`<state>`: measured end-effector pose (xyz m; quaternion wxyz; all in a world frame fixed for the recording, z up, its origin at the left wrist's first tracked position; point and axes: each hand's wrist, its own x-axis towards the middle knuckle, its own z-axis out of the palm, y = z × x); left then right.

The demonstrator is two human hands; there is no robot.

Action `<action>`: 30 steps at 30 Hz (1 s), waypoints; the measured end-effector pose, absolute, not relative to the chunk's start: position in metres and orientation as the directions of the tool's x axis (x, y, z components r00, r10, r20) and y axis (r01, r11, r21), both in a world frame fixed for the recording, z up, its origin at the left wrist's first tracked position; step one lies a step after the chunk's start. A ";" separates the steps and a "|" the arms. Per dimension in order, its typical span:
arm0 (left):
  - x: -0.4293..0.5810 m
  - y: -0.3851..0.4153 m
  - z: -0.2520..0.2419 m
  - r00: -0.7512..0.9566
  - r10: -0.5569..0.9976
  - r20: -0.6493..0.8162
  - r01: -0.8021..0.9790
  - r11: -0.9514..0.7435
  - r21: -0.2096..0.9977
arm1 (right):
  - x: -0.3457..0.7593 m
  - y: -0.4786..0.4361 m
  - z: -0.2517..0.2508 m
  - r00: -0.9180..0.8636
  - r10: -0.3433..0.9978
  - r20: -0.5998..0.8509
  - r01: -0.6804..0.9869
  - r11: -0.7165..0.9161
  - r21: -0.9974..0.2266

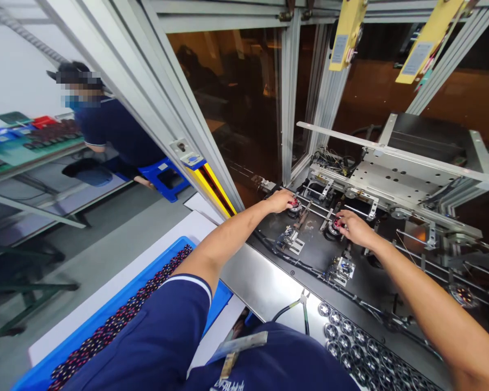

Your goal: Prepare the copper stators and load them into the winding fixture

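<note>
My left hand (pixel 280 201) reaches into the machine, its fingers closed on a round red-and-silver part (pixel 295 207) seated at the left station. At the neighbouring station to the right, my right hand (pixel 355 228) grips another round red-and-silver part (pixel 333 228), thumb and fingers bent around its rim. Both parts sit low on the dark machine bed (pixel 309 239), beside thin metal rods and small brackets. My fingers partly cover each part. Farther right, a similar round part with orange-coloured marks (pixel 462 296) rests at another station, with no hand on it.
Pliers (pixel 303 300) lie on the metal ledge (pixel 264 279), near rows of round black-and-silver parts (pixel 350 339). A blue tray (pixel 179 244) of dark round parts stands to my left. Yellow sensor bars (pixel 348 35) hang overhead. A co-worker (pixel 110 125) sits at a bench beyond the frame.
</note>
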<state>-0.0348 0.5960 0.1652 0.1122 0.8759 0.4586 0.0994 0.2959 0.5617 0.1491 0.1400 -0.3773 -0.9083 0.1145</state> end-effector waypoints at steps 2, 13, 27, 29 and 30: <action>-0.044 0.568 0.177 0.490 0.860 0.142 0.785 -0.506 0.358 | 0.287 0.535 0.172 -0.666 0.702 0.250 0.627 0.709 -0.323; -0.091 0.321 0.099 0.415 0.910 -0.015 0.813 -0.363 0.454 | 0.135 0.326 0.076 -0.839 0.510 0.188 0.415 0.825 -0.384; 0.013 0.388 0.196 0.622 0.768 0.156 0.711 -0.636 0.300 | 0.413 0.341 0.178 -0.336 0.922 0.192 0.908 0.371 -0.193; 0.075 0.435 0.213 0.727 0.667 0.161 0.614 -0.738 0.280 | 0.492 0.357 0.186 -0.213 0.964 0.161 0.964 0.234 -0.125; 0.108 0.457 0.215 0.777 0.611 0.151 0.563 -0.782 0.267 | 0.523 0.364 0.184 -0.176 0.976 0.131 0.977 0.189 -0.098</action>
